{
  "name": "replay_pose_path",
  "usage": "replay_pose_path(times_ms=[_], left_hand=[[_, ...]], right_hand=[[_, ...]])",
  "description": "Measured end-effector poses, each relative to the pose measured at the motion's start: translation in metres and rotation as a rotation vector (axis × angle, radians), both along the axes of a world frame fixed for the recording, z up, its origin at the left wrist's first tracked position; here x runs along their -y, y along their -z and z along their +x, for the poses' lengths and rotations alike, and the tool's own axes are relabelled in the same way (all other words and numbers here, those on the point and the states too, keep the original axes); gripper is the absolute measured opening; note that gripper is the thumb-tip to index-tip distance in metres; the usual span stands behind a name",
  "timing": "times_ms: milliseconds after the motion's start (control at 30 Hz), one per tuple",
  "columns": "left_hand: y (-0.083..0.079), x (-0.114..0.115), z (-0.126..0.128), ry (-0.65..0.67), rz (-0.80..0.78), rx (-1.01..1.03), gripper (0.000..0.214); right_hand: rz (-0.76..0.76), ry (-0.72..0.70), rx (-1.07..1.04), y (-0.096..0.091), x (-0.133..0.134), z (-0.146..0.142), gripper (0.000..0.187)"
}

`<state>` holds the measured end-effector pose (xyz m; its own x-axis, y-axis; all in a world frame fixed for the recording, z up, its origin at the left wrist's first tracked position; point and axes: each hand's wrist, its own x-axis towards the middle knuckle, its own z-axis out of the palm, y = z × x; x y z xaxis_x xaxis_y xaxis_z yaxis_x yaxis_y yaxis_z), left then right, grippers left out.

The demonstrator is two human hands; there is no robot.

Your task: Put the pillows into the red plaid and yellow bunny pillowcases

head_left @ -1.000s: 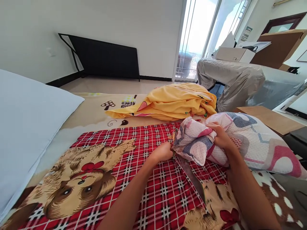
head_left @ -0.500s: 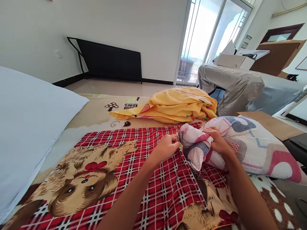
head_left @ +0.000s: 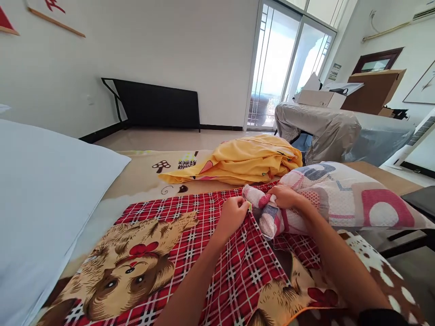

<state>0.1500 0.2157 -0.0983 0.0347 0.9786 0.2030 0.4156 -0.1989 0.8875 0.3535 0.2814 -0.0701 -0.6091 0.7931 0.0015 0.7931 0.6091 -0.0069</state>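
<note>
A red plaid pillowcase [head_left: 190,253] printed with a brown dog lies on the bed in front of me. My left hand [head_left: 233,215] is closed, pinching the lifted edge of its opening. My right hand [head_left: 284,197] is closed on the bunched end of a pink, white and grey patterned pillow [head_left: 340,197], which lies to the right and touches that opening. Part of the pillow's end is hidden under my fingers.
A white pillow [head_left: 41,203] lies at the left. Crumpled yellow fabric [head_left: 244,158] sits at the bed's far side. Beyond are a silver-covered piece of furniture [head_left: 326,131] with cardboard boxes [head_left: 319,97], a glass door [head_left: 272,68] and a dark panel [head_left: 156,104] by the wall.
My left hand has lifted the pillowcase edge up and away from me. My right hand has shifted with the pillow's end toward the opening. The camera has tilted upward.
</note>
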Motion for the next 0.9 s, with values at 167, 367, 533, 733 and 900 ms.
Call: replay_pose_path(times_ms=[167,367,533,733,900], left_hand=[[-0.004,0.004,0.003,-0.044,0.037,0.012,0.026],[-0.015,0.015,0.011,-0.083,0.103,-0.03,0.025],[-0.018,0.02,0.016,-0.073,0.114,-0.098,0.024],[-0.025,0.031,0.024,-0.019,0.124,-0.166,0.026],[-0.036,0.044,0.039,0.105,0.117,-0.226,0.027]], right_hand=[[0.086,-0.009,-0.01,0.01,0.028,-0.005,0.023],[0.152,-0.086,-0.03,0.0,0.048,0.001,0.021],[0.161,-0.117,-0.04,-0.012,0.06,0.006,0.02],[0.103,-0.189,-0.066,-0.011,0.067,-0.003,0.019],[0.114,-0.187,-0.154,-0.006,0.057,-0.004,0.019]])
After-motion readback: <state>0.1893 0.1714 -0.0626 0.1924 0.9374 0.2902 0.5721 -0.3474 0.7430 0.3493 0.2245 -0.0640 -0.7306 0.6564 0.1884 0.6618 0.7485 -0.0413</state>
